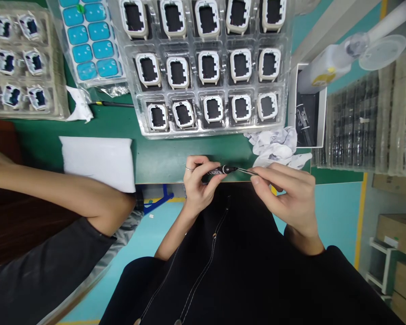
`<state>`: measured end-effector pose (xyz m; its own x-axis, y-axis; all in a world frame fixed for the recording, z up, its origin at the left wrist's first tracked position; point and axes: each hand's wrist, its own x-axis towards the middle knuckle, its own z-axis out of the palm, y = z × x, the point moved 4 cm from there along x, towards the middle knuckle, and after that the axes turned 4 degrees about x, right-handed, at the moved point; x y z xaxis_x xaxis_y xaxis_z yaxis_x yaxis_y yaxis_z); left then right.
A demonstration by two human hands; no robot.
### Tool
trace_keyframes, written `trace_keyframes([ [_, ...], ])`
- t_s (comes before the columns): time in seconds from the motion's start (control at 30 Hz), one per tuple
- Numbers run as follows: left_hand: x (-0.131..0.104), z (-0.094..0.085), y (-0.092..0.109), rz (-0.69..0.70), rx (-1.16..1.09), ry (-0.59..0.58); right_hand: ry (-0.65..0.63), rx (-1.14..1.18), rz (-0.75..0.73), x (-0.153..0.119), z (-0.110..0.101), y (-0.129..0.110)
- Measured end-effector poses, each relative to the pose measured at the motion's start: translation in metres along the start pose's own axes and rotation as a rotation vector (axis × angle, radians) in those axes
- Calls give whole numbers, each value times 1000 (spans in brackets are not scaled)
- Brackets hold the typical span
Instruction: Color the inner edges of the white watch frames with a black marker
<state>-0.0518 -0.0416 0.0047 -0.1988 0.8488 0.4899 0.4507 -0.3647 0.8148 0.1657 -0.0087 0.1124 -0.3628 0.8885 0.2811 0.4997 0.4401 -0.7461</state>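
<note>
My left hand (200, 183) is closed around a black marker (219, 170), whose tip points right. Between the thumb and fingers of my right hand (289, 194) are thin metal tweezers (245, 171), their end meeting the marker's tip. Whether the two touch is too small to tell. Both hands are at the front edge of the green table (162, 158). Beyond them lies a clear plastic tray (189, 132) with several white watch-case-like frames (213, 109) in its pockets. Crumpled white wipes (277, 144) lie just past my right hand.
A co-worker's arm (71, 194) reaches in at left, beside a folded white cloth (98, 160). Behind are another parts tray (27, 58) and a blue-celled sheet (91, 40). At right stand a white box (292, 108), a bottle (325, 67) and stacked trays (365, 126).
</note>
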Motion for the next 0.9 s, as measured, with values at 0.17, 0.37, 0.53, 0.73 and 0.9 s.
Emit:
trace_keyframes([
  [0.17, 0, 0, 0, 8, 7, 8, -4, 1, 12, 0, 1, 2],
  [0.37, -1, 1, -1, 1, -10, 15, -7, -10, 25, 1, 3, 0],
  [0.53, -2, 3, -2, 0, -59, 13, 16, -19, 0, -2, 4, -1],
  [0.73, -4, 3, -3, 0, -3, 22, 30, -52, 1, -6, 4, 0],
  [0.9, -7, 3, -4, -29, 23, 22, 17, -70, -1, -5, 5, -2],
])
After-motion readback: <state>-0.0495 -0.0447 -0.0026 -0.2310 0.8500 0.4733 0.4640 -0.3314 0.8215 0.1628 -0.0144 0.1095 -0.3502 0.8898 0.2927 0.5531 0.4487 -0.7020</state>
